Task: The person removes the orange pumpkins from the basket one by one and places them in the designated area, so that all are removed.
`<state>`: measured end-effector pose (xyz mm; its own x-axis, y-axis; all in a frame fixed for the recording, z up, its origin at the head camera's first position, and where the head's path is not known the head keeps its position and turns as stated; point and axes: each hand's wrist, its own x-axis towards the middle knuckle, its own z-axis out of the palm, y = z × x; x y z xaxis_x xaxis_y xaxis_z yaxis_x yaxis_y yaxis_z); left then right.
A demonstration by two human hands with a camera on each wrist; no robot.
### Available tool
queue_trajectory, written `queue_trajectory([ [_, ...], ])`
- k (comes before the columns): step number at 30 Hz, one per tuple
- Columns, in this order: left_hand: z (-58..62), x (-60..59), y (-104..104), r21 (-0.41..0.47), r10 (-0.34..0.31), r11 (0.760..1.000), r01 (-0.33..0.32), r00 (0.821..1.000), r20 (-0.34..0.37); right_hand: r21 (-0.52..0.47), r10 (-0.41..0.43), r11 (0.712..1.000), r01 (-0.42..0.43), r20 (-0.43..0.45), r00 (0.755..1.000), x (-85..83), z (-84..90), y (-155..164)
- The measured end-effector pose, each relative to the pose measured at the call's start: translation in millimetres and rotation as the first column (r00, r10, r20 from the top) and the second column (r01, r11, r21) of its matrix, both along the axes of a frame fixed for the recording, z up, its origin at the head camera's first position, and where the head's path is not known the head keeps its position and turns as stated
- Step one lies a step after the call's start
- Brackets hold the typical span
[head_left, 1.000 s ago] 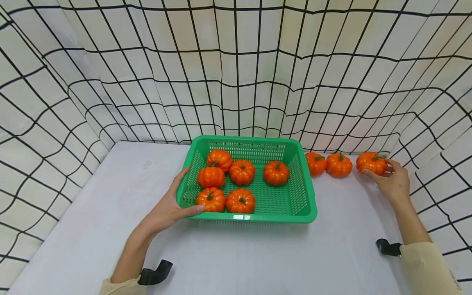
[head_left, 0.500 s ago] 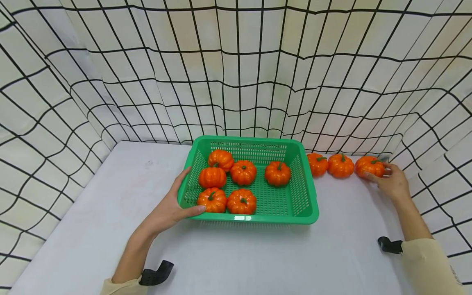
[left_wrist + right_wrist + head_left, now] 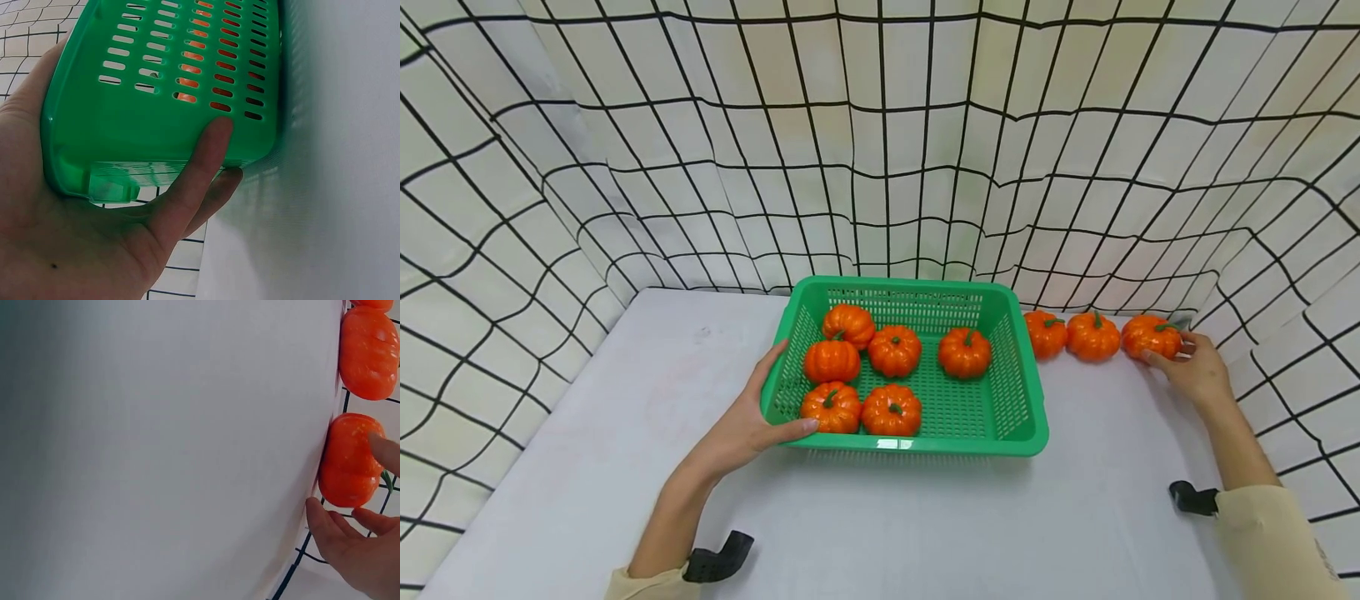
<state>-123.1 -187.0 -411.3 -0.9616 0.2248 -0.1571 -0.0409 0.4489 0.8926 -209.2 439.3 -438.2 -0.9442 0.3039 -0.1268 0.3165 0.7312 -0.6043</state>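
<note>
A green basket with slotted sides sits mid-table. Several orange pumpkins are inside it, among them a lone pumpkin toward the right. My left hand grips the basket's left end, thumb over the front rim; in the left wrist view, fingers press its outer wall. At the far right, my right hand holds a pumpkin between thumb and fingers. This pumpkin appears to rest on the table in the right wrist view, with the fingertips close around it. Its far side is hidden.
Two more pumpkins stand in line along the back wall: one beside the held pumpkin, another against the basket's right side. Black netting over white cloth walls the back and both sides of the white table.
My right hand has lowered its pumpkin and brought it slightly left, up to the neighbouring one. Over the last half second it barely shifts. My left hand and the basket stay put.
</note>
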Motion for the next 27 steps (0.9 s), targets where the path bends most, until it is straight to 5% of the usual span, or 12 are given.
queue_trajectory([
  [5, 0.0, -0.3, 0.8, -0.001, -0.002, 1.000, 0.002, 1.000, -0.003, 0.047, 0.030, 0.998, -0.029, -0.014, 0.999, 5.1, 6.1, 3.2],
  [14, -0.4, 1.9, -0.2, -0.005, 0.005, 1.000, -0.005, 1.000, 0.004, 0.055, 0.025, 0.998, -0.014, -0.206, 0.978, 13.3, 24.6, -21.7],
  [20, -1.5, 2.6, -0.6, -0.005, 0.006, 1.000, -0.006, 1.000, -0.004, 0.020, 0.031, 0.999, -0.026, -0.317, 0.948, 17.1, 42.1, -59.5],
  [27, -1.6, 1.4, -1.0, 0.000, 0.003, 1.000, -0.003, 1.000, -0.014, 0.030, 0.136, 0.990, -0.136, -0.418, 0.898, 23.5, 54.2, -93.0],
])
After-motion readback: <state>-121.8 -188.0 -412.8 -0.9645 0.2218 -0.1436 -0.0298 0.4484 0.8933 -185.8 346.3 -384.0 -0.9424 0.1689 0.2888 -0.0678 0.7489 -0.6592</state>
